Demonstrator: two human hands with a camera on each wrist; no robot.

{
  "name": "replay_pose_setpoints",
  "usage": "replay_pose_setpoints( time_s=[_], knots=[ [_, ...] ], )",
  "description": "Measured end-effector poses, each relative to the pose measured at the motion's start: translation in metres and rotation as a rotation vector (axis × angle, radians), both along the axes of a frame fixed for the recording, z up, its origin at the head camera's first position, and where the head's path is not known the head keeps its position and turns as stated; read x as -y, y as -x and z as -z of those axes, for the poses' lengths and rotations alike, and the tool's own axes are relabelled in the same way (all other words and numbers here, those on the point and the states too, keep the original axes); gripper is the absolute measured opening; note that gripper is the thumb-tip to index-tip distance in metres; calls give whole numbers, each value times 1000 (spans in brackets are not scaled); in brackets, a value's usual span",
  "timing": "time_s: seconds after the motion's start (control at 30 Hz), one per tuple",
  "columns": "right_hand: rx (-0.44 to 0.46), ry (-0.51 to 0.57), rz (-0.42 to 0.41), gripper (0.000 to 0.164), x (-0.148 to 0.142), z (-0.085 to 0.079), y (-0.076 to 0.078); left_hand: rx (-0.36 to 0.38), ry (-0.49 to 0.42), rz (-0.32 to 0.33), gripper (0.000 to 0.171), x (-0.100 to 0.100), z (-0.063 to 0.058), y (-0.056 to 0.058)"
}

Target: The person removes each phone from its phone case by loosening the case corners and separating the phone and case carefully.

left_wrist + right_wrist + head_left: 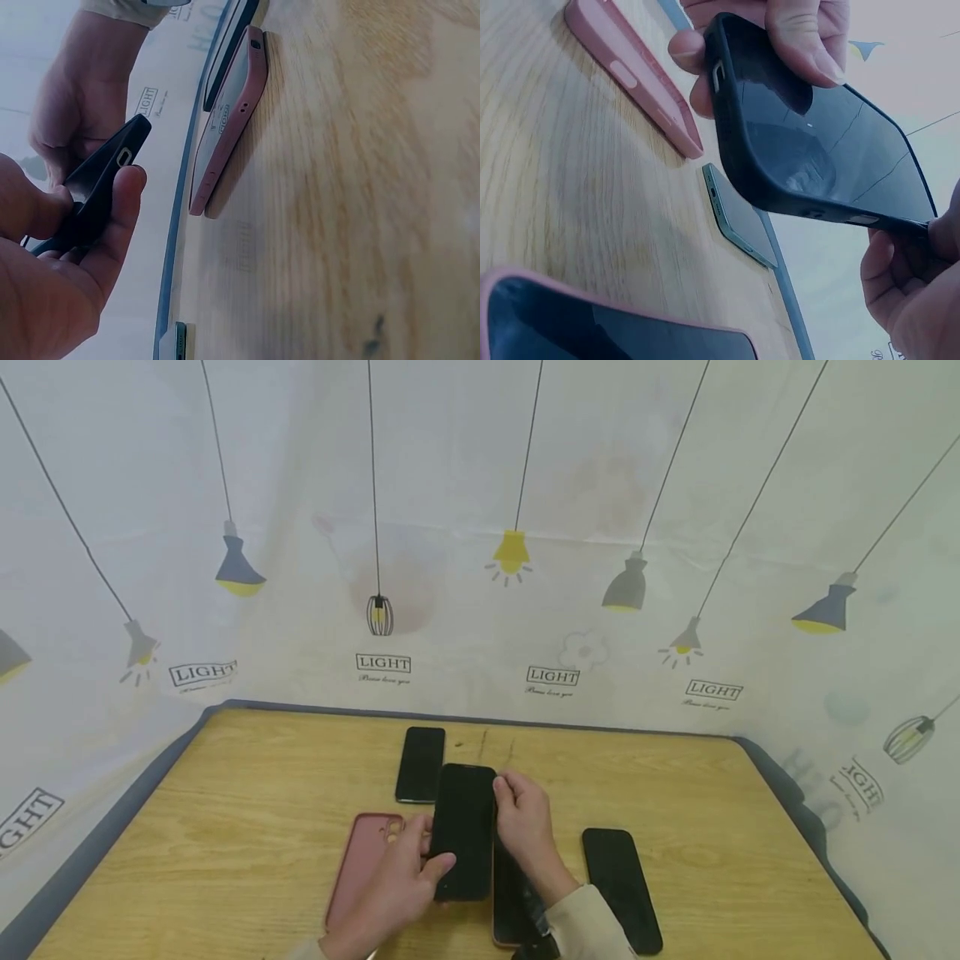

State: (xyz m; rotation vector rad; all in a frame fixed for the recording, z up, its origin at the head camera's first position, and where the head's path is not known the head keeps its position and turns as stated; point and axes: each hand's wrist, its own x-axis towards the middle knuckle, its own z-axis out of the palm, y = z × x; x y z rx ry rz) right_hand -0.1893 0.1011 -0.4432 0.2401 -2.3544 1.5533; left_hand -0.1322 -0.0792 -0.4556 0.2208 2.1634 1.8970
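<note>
Between my two hands is a phone in a black case [463,831], raised above the table with its dark screen facing up. My left hand [401,877] grips its lower left side, thumb lying over the screen's edge; in the right wrist view that thumb rests on the glass [817,150]. At the upper right corner, my right hand [525,818] pinches the case's edge between thumb and fingers. Left of the phone lies an empty pink phone case [360,868], partly behind my left hand. A phone in a pink case [507,897] lies beneath my right wrist, partly covered.
A dark phone [422,764] lies farther back on the wooden table [247,810]; its edge looks green in the right wrist view. Another dark phone [622,889] lies right of my right forearm. A pale lamp-printed cloth [450,485] surrounds the table's back and sides.
</note>
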Motion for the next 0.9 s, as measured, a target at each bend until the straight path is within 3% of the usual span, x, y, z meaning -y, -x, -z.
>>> replay_pose_setpoints(
  time_s=[0.4, 0.7, 0.9],
  knots=[
    [253, 251, -3, 27, 0, -7, -4, 11, 1, 21, 33, 3, -3, 2],
    [341, 429, -129, 27, -5, -2, 3, -29, -1, 32, 26, 3, -6, 1],
    [427, 588, -208, 32, -4, 2, 7, -48, 28, 17, 31, 3, -5, 1]
  ],
)
